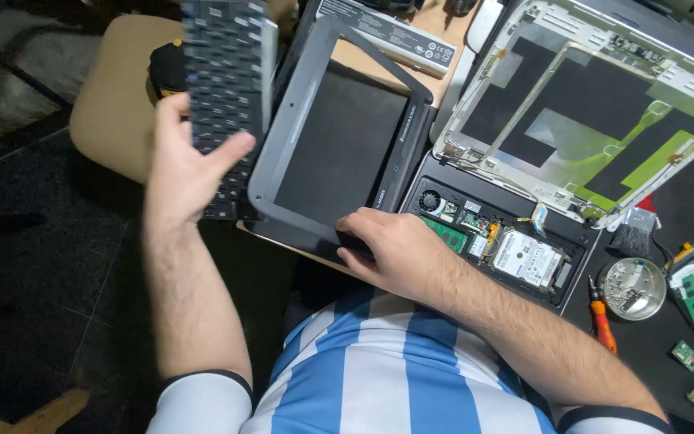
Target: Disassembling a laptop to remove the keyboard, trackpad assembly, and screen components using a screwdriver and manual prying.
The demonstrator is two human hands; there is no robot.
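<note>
Laptop teardown: keyboard lifted clear, bezel frame held down.

The left hand (pixel 182 161) is clamped on the detached black keyboard (pixel 225 80), thumb across its keys, holding it tilted above the bench's left edge. The right hand (pixel 391 249) rests loosely curled, fingers pressing the near corner of the grey screen bezel (pixel 283 153), just beside the opened laptop base (pixel 500 241) at the bench's near edge. Judging by this, the keyboard needs a clear, flat spot away from the exposed boards.

Battery label (pixel 399 34): you are seeing a white rectangle lying at top centre.
Drive label (pixel 526 259): white, sitting inside the opened laptop base (pixel 443 186).
</note>
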